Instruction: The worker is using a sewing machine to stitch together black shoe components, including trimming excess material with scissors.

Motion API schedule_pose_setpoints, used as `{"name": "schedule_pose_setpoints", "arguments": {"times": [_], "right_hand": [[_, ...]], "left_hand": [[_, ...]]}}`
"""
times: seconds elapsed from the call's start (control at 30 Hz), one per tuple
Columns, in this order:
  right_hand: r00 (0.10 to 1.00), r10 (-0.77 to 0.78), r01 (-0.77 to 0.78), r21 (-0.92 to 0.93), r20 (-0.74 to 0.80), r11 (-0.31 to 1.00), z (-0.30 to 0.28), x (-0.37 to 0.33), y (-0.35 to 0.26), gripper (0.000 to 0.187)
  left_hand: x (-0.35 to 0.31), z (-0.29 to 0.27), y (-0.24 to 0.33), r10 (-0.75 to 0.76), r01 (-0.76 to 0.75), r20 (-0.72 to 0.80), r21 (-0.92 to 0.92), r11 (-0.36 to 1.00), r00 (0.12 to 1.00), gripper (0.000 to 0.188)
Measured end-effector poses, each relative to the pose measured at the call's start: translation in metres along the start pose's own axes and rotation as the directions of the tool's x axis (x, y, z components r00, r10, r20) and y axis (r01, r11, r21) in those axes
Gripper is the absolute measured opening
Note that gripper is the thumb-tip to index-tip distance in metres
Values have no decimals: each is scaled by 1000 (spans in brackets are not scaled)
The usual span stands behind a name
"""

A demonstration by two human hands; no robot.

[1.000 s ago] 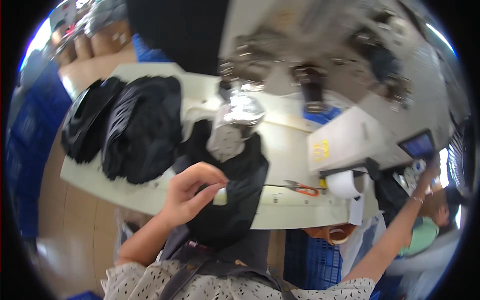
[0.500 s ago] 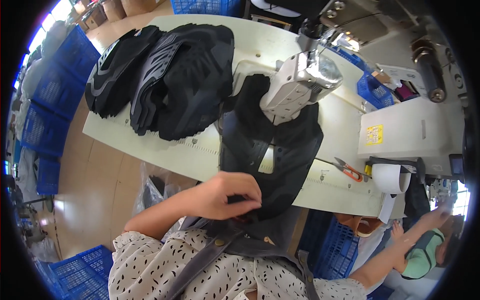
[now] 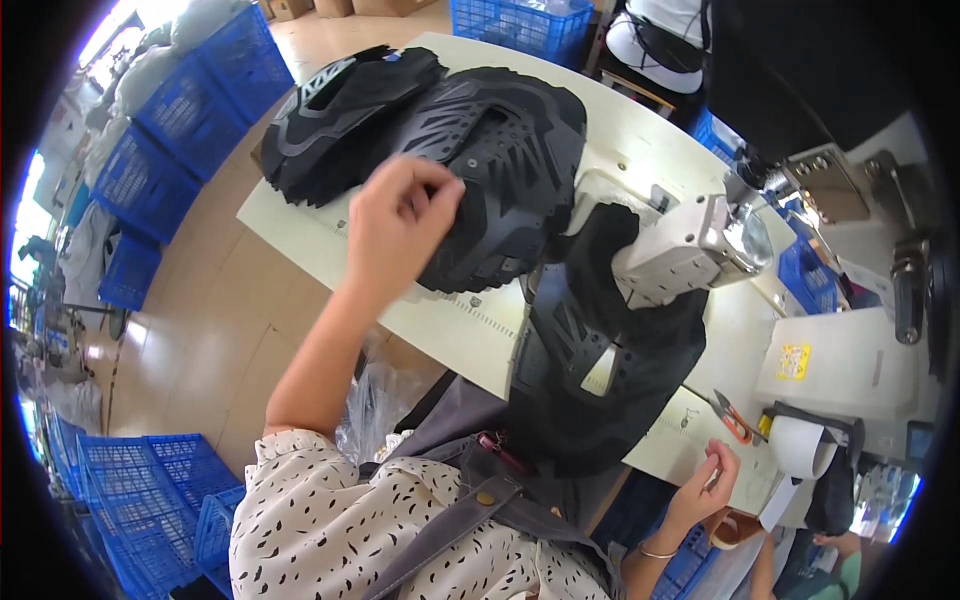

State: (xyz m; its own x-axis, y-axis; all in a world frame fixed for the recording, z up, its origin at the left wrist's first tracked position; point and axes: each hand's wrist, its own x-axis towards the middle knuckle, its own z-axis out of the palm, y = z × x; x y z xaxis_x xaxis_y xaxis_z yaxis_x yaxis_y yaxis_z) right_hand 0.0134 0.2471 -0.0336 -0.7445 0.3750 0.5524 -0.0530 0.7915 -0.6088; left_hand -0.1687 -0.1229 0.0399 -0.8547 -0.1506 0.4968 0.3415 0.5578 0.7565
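My left hand (image 3: 405, 215) hovers over the near side of a stack of black shoe uppers (image 3: 515, 150), its fingers curled to the thumb; nothing shows in them. Left of this lies a second pile of black uppers (image 3: 335, 125) with grey overlays. One black upper (image 3: 610, 400) lies flat under the white sewing machine head (image 3: 680, 250), its lower end hanging over the table's front edge. To the right of it, my right hand (image 3: 705, 490) is raised by that edge, fingers loosely bent and apart, holding nothing.
Orange-handled thread snips (image 3: 735, 418) lie on the pale table (image 3: 450, 335) at right, beside a white tape roll (image 3: 800, 450). A white box (image 3: 840, 365) stands behind them. Blue crates (image 3: 180, 140) line the left, and more (image 3: 150, 500) stand at lower left. Another person is partly visible at lower right.
My left hand has moved from the front of the upper at the machine up and left to the stack. My right hand has come back from the far right. The whole view has shifted.
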Motion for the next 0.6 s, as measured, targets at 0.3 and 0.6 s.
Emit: {"name": "schedule_pose_setpoints", "arguments": {"times": [0.3, 0.6], "right_hand": [[988, -49, 46, 27, 149, 999, 18, 0, -18, 12], [980, -52, 34, 96, 191, 995, 26, 9, -28, 13]], "left_hand": [[86, -25, -71, -334, 203, 271, 417, 886, 903, 100], [89, -19, -59, 92, -158, 144, 563, 811, 985, 91]]}}
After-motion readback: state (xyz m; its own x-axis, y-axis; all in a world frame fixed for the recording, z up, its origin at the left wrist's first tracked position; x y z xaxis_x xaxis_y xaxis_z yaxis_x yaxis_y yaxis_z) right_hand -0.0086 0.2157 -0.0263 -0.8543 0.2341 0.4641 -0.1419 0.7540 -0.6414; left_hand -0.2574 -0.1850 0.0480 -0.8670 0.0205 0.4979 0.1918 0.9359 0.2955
